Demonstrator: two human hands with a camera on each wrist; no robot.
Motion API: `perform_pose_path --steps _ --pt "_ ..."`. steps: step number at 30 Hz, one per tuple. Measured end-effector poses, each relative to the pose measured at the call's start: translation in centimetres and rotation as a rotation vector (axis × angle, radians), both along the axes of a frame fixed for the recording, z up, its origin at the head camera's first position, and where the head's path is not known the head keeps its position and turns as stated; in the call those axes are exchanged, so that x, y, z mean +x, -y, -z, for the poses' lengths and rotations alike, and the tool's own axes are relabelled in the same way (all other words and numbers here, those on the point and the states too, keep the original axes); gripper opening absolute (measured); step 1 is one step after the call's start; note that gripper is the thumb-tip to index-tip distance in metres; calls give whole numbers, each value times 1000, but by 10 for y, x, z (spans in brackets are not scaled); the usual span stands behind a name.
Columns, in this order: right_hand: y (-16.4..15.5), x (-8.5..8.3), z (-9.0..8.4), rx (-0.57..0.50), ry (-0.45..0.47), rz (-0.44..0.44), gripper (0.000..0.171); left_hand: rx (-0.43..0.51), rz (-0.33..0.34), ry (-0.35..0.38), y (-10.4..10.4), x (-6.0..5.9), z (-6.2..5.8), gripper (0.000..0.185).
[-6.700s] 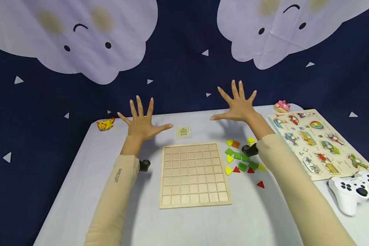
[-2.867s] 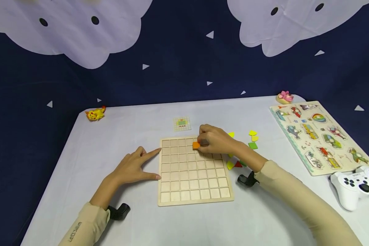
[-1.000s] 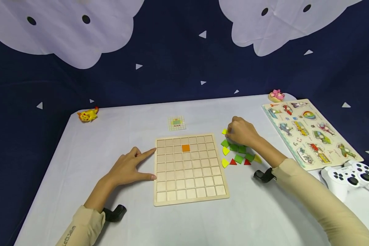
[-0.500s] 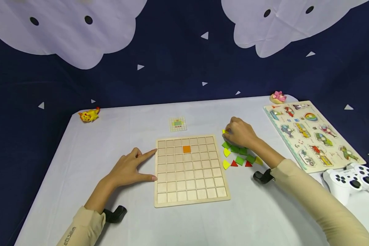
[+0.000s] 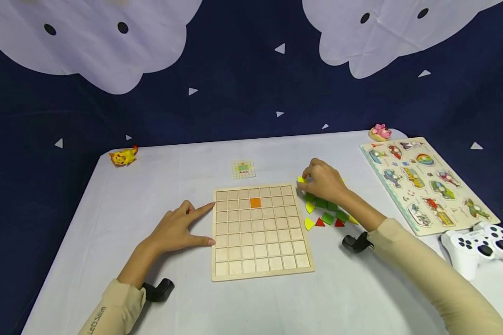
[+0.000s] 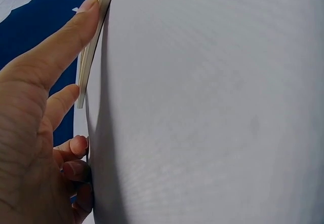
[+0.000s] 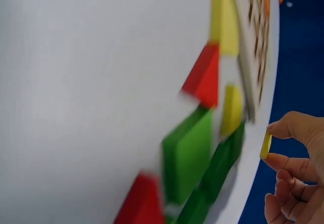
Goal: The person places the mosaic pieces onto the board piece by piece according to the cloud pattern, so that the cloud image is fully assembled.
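Observation:
My left hand [image 5: 173,231] rests at the left edge of a square wooden grid board [image 5: 260,239], its thumb and index finger stretched out against the rim. The left wrist view shows those two fingertips touching the side of the board [image 6: 93,46], the other fingers bent. An orange square tile [image 5: 255,203] lies in a cell of the second row from the far side. Just past the board's far right corner, my right hand [image 5: 324,179] pinches a yellow tile [image 7: 266,145] between thumb and index finger. Beneath and beside that hand lie green tiles [image 5: 328,218], red triangle tiles [image 5: 320,222] and yellow tiles [image 5: 309,224].
A small pattern card [image 5: 243,169] lies beyond the board. To the right are a picture peg puzzle [image 5: 429,186] and a white game controller [image 5: 479,246]. A yellow figurine [image 5: 123,156] and a pink figurine [image 5: 379,132] sit at the table's far corners.
Earlier both hands were spread in the air; then my left hand came to the board and my right set the orange tile in it. Now my right hand moves left from the pile with a yellow tile.

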State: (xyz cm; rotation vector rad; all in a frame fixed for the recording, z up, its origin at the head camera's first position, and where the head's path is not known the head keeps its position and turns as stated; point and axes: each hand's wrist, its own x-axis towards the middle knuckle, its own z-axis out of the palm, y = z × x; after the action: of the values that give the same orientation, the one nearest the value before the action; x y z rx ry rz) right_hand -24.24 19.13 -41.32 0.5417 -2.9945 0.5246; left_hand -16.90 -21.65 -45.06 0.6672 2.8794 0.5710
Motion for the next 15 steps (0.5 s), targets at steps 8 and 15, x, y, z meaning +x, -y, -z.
perform_pose_path --steps 8,15 --pt "37 20 -8 -47 46 -65 26 -4 -5 7 1 0 0 97" --pt "61 29 -3 -61 58 -136 23 -2 5 -6 1 0 1 97"
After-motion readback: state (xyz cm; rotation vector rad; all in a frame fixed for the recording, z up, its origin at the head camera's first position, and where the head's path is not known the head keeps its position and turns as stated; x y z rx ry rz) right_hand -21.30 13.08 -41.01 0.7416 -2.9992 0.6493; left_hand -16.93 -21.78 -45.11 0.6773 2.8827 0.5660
